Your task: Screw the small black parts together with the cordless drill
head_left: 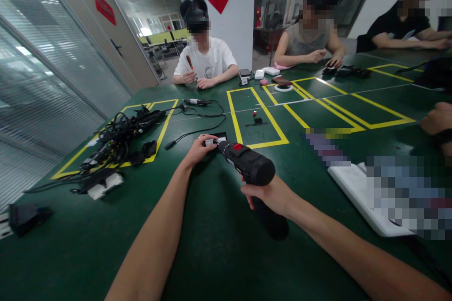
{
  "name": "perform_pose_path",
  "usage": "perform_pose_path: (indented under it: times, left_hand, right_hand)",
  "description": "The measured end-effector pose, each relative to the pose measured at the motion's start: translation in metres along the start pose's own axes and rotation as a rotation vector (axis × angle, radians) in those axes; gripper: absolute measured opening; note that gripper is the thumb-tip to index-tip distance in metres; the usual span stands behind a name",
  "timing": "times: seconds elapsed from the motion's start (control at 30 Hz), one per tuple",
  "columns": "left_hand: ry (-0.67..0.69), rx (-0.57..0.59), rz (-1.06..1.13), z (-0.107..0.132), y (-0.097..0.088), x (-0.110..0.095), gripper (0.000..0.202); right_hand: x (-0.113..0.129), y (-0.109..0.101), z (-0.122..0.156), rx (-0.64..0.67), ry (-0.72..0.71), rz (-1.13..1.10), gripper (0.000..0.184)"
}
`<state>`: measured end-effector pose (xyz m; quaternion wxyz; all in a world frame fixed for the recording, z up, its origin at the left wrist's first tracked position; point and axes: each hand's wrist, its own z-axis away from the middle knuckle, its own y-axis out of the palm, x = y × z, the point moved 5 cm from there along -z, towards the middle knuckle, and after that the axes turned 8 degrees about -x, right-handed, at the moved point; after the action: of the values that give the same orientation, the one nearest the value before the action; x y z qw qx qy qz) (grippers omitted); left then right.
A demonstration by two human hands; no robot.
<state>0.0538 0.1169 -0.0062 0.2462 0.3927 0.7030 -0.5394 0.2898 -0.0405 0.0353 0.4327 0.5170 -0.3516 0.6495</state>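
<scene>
My right hand (pixel 263 193) is wrapped round the handle of a black cordless drill (pixel 245 162) with a red switch on top. The drill points forward and left, its tip at a small black and white piece (pixel 211 142) on the table. Closed on that piece is my left hand (pixel 200 149), fingers pressed to its left side. I cannot make out what the piece is, and the drill's chuck hides part of it.
A green table (pixel 212 254) with yellow tape outlines spreads around. Tangled black cables (pixel 123 138) lie at left, a loose cable end (pixel 171 145) nearer. At right is a white tray-like object (pixel 360 197). Across the table a person (pixel 208 63) holds a screwdriver (pixel 189 63); other people sit at right.
</scene>
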Motion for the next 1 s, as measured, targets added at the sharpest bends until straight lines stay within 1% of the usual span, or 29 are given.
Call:
perform_pose_path:
  times: [0.1,0.27,0.5,0.77,1.0]
  left_hand:
    - [-0.011,0.023,0.024,-0.0001,0.0004,-0.0002,0.037]
    - [-0.005,0.020,0.033,0.0000,-0.0001,-0.0012,0.037]
    - [-0.016,0.034,0.051,-0.0003,0.0006,0.0011,0.037]
    - [-0.031,0.034,0.031,0.0002,0.0001,0.0002,0.038]
    - [-0.024,0.026,0.027,-0.0008,0.0003,0.0037,0.038]
  right_hand:
    - [0.0013,0.0007,0.0003,0.007,0.003,-0.007,0.009]
    - [0.0007,-0.0001,-0.0002,-0.012,0.006,-0.003,0.008]
    - [0.0002,0.0000,-0.0009,-0.002,-0.004,-0.010,0.008]
    - [0.0005,0.0000,-0.0001,0.018,-0.007,0.002,0.010]
    - [0.0030,0.0001,0.0005,-0.003,-0.003,-0.003,0.009]
